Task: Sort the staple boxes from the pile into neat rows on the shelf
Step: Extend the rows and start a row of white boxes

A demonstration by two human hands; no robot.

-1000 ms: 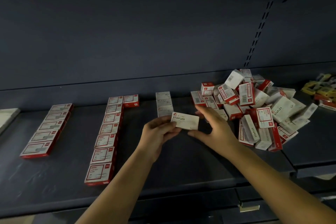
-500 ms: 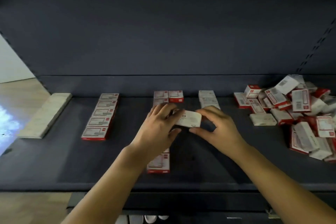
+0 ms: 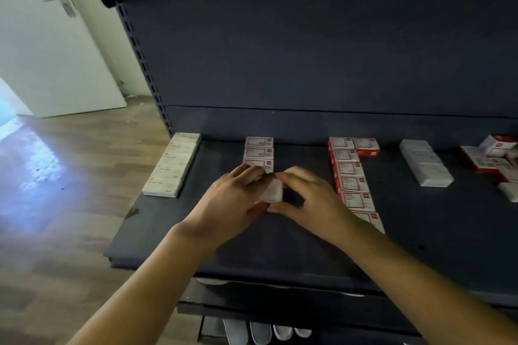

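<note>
Dark shelf [image 3: 157, 232]: four rows [image 3: 351, 176] already laid, pile [image 3: 496, 157] left at right edge; one white staple box [image 3: 270, 190] is pinched between left hand [image 3: 229, 202] and right hand [image 3: 311, 199] fingers, above second row's end, unplaced

The pile [image 3: 496, 159] is cut off at the right edge.

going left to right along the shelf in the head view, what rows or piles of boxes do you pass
White row → red-edged row behind the hands → long red row → white row → pile at the right edge.
</note>
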